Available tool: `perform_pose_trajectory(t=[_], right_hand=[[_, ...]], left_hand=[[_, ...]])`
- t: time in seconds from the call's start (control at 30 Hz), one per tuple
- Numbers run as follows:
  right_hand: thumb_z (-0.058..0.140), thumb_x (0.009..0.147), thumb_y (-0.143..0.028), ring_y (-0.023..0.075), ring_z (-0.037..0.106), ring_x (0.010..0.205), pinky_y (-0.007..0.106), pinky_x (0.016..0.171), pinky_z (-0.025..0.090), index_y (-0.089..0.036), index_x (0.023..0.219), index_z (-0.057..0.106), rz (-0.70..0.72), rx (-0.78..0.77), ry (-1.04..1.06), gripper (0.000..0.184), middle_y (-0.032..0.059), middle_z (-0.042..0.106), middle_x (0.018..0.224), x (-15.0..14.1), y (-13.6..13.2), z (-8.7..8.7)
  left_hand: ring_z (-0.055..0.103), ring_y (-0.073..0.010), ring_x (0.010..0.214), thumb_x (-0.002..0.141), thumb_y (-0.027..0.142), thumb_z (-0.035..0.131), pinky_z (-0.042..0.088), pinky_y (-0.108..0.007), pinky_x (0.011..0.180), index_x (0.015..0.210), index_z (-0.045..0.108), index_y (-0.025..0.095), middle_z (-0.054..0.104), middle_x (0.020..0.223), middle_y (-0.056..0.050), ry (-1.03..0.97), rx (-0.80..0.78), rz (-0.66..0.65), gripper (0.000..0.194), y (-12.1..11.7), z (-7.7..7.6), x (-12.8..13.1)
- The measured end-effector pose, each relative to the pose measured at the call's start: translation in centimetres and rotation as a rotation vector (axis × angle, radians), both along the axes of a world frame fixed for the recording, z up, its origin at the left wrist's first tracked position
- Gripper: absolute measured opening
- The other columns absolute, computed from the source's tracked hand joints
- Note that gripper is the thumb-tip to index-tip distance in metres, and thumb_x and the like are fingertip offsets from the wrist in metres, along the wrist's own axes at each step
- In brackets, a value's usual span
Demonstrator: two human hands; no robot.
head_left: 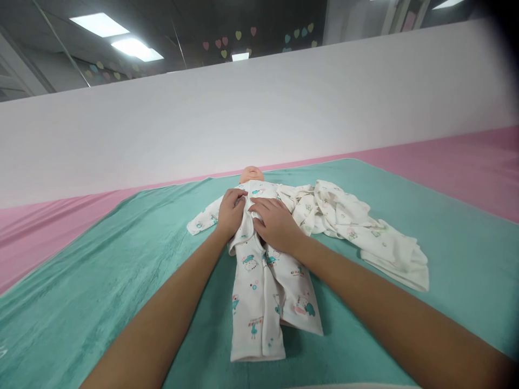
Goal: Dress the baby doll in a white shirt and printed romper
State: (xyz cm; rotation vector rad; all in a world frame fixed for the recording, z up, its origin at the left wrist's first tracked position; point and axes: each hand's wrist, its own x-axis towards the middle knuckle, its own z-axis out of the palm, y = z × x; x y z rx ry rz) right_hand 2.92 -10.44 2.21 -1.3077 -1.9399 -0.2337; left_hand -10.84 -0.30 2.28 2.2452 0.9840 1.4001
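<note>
A baby doll [252, 174] lies on its back, its head at the far end. It wears a white printed baby shirt [261, 189], with one sleeve stretched out to the left. White baby pants [253, 297] with animal prints cover its legs, the leg ends pointing toward me. On the left side of the chest, my left hand [232, 212] has its fingers closed on the shirt's front edge. My right hand [278, 222] is across from it, fingers bent and closed on the shirt front. The fingertips of both hands partly hide the cloth between them.
A crumpled white baby garment [365, 224] with faint prints lies right of the doll. Under everything is a teal blanket [121, 286] over a pink sheet [466, 162]. A white low wall [243, 119] with dark glass above borders the far side.
</note>
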Motion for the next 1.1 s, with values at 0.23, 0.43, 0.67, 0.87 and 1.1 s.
perform_pose_trajectory(t=[0.23, 0.43, 0.67, 0.87, 1.1], right_hand=[[0.043, 0.084, -0.017, 0.0222, 0.045, 0.120, 0.042, 0.104, 0.030, -0.020, 0.106, 0.058, 0.003, 0.007, 0.002, 0.027, 0.0068, 0.055, 0.127, -0.05, 0.02, 0.06], [0.043, 0.084, -0.017, 0.0216, 0.045, 0.120, 0.042, 0.105, 0.030, -0.020, 0.106, 0.058, 0.008, 0.006, 0.007, 0.027, 0.0069, 0.055, 0.127, -0.06, 0.09, -0.03], [0.043, 0.084, -0.017, 0.0214, 0.045, 0.120, 0.041, 0.105, 0.030, -0.020, 0.105, 0.058, 0.001, 0.011, 0.000, 0.026, 0.0063, 0.055, 0.128, 0.00, 0.13, -0.13], [0.043, 0.085, -0.017, 0.0212, 0.045, 0.120, 0.040, 0.105, 0.030, -0.020, 0.105, 0.058, -0.002, 0.013, -0.002, 0.025, 0.0057, 0.055, 0.127, -0.03, 0.13, -0.14], [0.043, 0.085, -0.017, 0.0212, 0.045, 0.119, 0.041, 0.104, 0.030, -0.020, 0.106, 0.058, 0.002, 0.015, 0.007, 0.026, 0.0063, 0.055, 0.127, -0.04, 0.08, -0.12]], left_hand=[[0.054, -0.0177, 0.101, 0.084, 0.019, 0.044, 0.042, -0.033, 0.093, 0.093, 0.060, 0.023, 0.058, 0.102, -0.002, -0.006, -0.002, -0.009, 0.019, -0.02, -0.01, -0.03], [0.054, -0.0183, 0.100, 0.085, 0.019, 0.044, 0.042, -0.034, 0.092, 0.093, 0.061, 0.022, 0.059, 0.102, -0.003, -0.007, -0.011, -0.002, 0.019, -0.19, 0.11, 0.00], [0.054, -0.0175, 0.100, 0.084, 0.017, 0.044, 0.042, -0.033, 0.092, 0.092, 0.061, 0.023, 0.059, 0.102, -0.002, -0.012, -0.001, -0.001, 0.019, -0.07, 0.01, 0.07], [0.054, -0.0180, 0.100, 0.084, 0.018, 0.044, 0.042, -0.034, 0.092, 0.093, 0.061, 0.022, 0.059, 0.102, -0.003, -0.010, -0.006, -0.001, 0.019, -0.10, 0.06, 0.06], [0.054, -0.0181, 0.099, 0.084, 0.017, 0.044, 0.042, -0.034, 0.092, 0.092, 0.061, 0.022, 0.059, 0.102, -0.003, -0.017, -0.007, 0.003, 0.019, -0.04, 0.05, 0.10]])
